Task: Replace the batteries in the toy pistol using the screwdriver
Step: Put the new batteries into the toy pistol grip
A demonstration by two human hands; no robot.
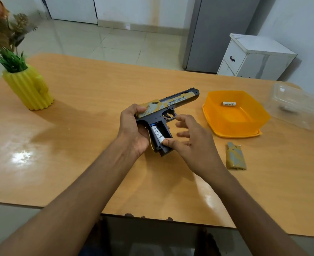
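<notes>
Left hand [134, 130] grips toy pistol [163, 111]; right hand [187, 141] thumb presses battery [157, 133], fingers loose. Push the end flat, check polarity.

My bench [82, 145] is glossy wood-grain laminate that throws back glare. The toy pistol [168, 106] looks like matt plastic, the orange tub [235, 115] smooth translucent plastic, the clear box [298, 106] glossy, and the ribbed yellow vase [29, 89] dull.
</notes>
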